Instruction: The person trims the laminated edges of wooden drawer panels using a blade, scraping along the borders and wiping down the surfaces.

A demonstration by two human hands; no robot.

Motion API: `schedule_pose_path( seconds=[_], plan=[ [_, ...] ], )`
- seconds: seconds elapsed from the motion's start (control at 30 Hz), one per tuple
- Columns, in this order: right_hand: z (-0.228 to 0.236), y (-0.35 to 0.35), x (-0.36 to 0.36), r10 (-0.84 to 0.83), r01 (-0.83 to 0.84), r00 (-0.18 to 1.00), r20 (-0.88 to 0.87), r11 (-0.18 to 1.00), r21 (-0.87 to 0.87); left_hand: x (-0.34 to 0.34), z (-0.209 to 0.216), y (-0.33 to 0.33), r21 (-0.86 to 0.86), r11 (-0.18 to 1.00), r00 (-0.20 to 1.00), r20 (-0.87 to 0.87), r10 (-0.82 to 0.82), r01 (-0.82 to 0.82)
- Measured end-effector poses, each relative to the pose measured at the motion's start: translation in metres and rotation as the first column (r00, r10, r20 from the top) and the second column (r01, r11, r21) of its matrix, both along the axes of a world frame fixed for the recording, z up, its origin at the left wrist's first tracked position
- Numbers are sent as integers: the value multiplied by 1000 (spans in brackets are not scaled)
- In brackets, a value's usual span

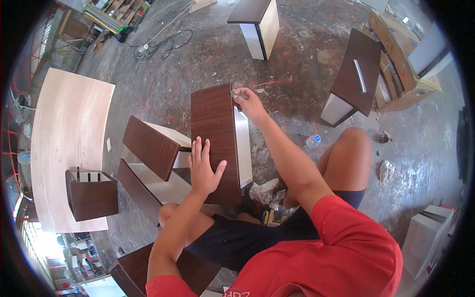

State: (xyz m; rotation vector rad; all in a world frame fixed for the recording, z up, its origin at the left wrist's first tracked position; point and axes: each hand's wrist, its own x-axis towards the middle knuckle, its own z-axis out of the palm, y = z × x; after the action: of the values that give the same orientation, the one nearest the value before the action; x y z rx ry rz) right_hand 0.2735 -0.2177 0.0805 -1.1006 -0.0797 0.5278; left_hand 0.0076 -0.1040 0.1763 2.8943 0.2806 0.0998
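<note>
A drawer with a dark brown wood-grain front [213,116] stands before me, its white side [243,148] showing on the right. My left hand [204,171] lies flat on the brown front, fingers spread. At the far right corner of that front, my right hand [250,105] is closed in a pinch against the edge. Whatever sits between its fingertips is too small to make out. Left of this drawer, another brown-fronted drawer [151,146] leans over a further one [141,183], close to my left forearm.
A pale plywood sheet [69,133] lies at the left with a small brown drawer [94,200] on it. Farther off are a drawer [267,29], a brown panel with a metal rail [359,76], and a cardboard box [405,94]. A bottle [313,141] and rags [264,192] lie near my legs.
</note>
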Motion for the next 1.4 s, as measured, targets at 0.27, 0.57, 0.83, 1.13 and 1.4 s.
schedule_pose_path(
  seconds=[0.27,0.57,0.83,1.13,1.4],
  plan=[
    [-3,-34,-83,76,-76,996,47,997,-17,2,-3,1,17,1000,999,34,-2,2],
    [7,-73,-185,141,-136,989,54,986,-94,3,-12,3,50,998,998,49,26,-29],
    [1,-95,-255,167,-165,986,29,984,-63,4,-16,1,29,997,995,74,65,-67],
    [11,-117,-318,150,-151,987,56,988,26,5,-15,0,12,997,993,89,75,-76],
    [7,-117,-329,203,-201,979,-29,978,58,1,-14,1,21,997,993,91,69,-71]
  ],
)
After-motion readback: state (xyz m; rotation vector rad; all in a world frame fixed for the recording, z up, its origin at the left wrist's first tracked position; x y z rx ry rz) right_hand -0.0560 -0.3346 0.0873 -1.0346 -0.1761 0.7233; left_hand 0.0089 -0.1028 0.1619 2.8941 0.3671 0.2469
